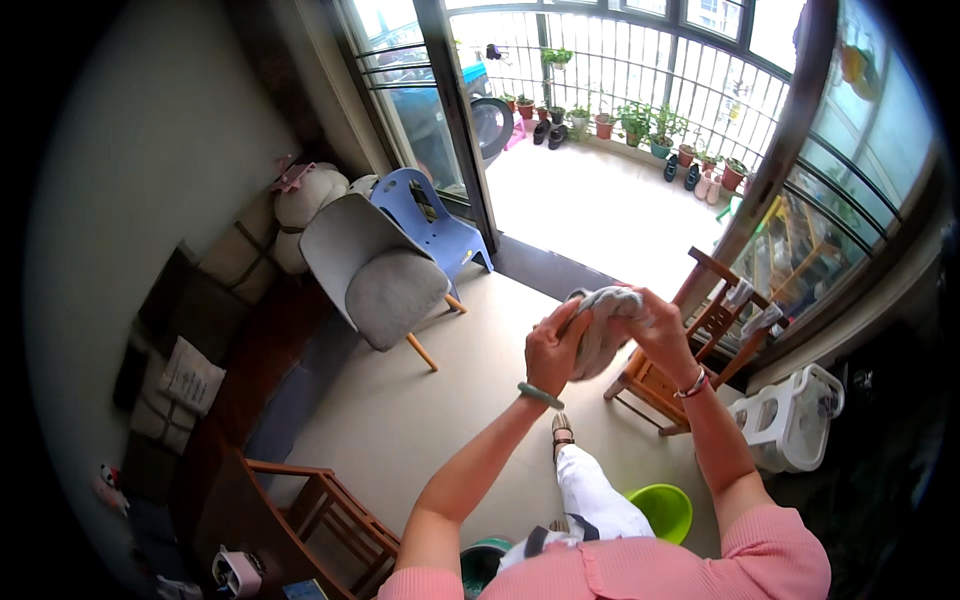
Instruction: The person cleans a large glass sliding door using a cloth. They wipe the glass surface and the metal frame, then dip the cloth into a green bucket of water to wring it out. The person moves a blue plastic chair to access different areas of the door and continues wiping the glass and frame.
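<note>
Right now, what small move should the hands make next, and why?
Probably ease the left hand and right hand slightly apart to loosen the bunched grey cloth, since both hands grip it and its layers look gathered and folded over between them.

Mottled grey with paler streaks on the cloth (597,345). Ribbed pink on the shirt (650,570), white on the trousers (598,490), muted green on the bangle (541,396). Pale beige across the floor (490,420). Toward its left edge, soft grey on the padded chair (395,300), solid periwinkle blue on the plastic chair (440,235). Toward its right edge, warm brown on the wooden chair (655,385), white on the plastic stand (797,425). At the near edge, bright lime green on the basin (672,512).
</note>
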`<state>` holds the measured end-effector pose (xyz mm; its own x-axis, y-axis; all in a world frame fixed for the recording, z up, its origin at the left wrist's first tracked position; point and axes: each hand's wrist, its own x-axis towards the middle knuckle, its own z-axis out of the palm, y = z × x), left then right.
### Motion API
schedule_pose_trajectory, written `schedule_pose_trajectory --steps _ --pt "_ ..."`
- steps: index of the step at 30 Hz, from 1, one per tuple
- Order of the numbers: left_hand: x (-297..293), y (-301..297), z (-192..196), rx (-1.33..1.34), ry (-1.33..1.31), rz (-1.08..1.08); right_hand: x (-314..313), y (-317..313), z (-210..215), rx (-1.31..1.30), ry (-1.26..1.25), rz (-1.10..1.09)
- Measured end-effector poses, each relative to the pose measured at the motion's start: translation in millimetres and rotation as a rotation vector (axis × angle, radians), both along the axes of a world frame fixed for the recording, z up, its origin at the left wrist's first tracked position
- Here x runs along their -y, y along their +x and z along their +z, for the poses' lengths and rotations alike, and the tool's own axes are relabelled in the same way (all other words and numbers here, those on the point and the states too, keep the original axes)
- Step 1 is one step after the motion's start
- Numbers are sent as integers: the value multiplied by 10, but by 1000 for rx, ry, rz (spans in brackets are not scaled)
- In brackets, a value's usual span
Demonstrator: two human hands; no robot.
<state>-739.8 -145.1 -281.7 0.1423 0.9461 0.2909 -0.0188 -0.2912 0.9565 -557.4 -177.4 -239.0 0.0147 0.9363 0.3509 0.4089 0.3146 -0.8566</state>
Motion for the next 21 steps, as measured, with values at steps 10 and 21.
schedule_pose_trajectory --steps 10,21 --pt "-2004 -160 -277 314 -342 -300 -2066 -508 97 -628 -130 147" --pt "-3425 -1592 -984 723 -629 149 -4110 -2106 -980 -576 -553 215"
